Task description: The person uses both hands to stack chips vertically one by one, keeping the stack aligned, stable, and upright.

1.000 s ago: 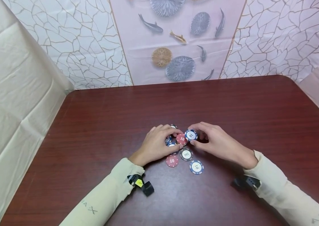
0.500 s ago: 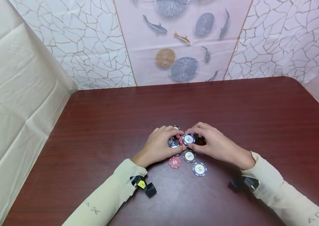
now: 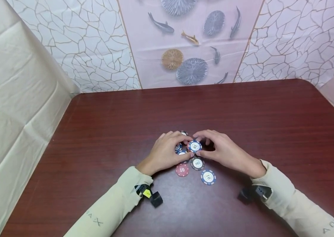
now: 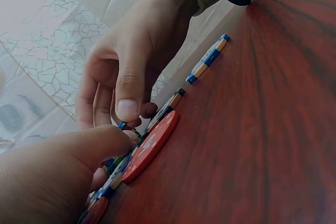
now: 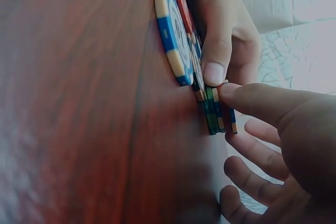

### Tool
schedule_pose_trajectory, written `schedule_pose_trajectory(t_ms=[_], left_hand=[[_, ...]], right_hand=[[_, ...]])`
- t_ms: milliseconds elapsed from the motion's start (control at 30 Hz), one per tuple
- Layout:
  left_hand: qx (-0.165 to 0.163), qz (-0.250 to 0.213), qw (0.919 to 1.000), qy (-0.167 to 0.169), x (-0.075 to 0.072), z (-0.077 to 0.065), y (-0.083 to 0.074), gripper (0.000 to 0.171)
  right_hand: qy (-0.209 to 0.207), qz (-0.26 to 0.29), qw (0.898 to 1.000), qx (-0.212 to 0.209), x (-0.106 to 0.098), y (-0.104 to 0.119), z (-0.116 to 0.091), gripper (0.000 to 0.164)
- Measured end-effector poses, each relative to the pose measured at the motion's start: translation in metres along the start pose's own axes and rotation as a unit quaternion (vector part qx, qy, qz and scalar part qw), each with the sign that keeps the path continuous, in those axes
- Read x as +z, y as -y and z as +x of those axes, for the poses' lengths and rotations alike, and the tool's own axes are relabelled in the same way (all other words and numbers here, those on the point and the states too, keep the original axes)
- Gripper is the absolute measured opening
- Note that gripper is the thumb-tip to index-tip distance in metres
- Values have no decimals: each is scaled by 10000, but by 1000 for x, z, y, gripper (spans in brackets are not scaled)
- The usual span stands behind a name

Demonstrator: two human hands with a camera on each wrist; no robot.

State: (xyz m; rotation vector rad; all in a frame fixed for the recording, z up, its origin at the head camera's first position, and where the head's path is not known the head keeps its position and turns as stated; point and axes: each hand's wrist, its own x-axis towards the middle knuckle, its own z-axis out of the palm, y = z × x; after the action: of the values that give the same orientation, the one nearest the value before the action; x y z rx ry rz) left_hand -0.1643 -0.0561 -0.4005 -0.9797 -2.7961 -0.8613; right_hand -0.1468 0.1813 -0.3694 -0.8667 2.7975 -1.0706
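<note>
Between the two hands stands a short stack of poker chips (image 5: 214, 113), with green, dark and red edges showing. A blue poker chip (image 3: 194, 146) marked 10 lies on its top, pinched at the rim by the thumb and fingers of my right hand (image 3: 229, 149). From the other side, my left hand (image 3: 164, 149) grips the stack between thumb and forefinger. Its palm partly covers other blue chips (image 3: 178, 147). Just in front lie a black chip (image 3: 197, 163) marked 100 and a red chip (image 3: 182, 170) marked 10.
Another blue chip (image 3: 208, 177) lies flat nearer the front. Behind the left fingers a dark chip (image 3: 184, 133) shows partly. The dark red wooden table (image 3: 125, 115) meets a patterned cloth (image 3: 95, 49) at its back and a pale cloth (image 3: 15, 98) at left.
My right hand has moved left and lowered the blue chip, which now covers the red chip on the stack. My left hand keeps its hold. The view has shifted slightly.
</note>
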Motion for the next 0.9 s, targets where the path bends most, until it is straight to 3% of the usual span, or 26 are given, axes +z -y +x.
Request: schedule_pose_trajectory(t_ms=[467, 900], left_hand=[[4, -117, 9999, -43, -2, -1, 1, 47], [3, -62, 10000, -5, -2, -1, 0, 47]], right_hand=[[-101, 435, 9986, 267, 3, -1, 2, 41], [96, 757, 9952, 621, -2, -4, -1, 28]])
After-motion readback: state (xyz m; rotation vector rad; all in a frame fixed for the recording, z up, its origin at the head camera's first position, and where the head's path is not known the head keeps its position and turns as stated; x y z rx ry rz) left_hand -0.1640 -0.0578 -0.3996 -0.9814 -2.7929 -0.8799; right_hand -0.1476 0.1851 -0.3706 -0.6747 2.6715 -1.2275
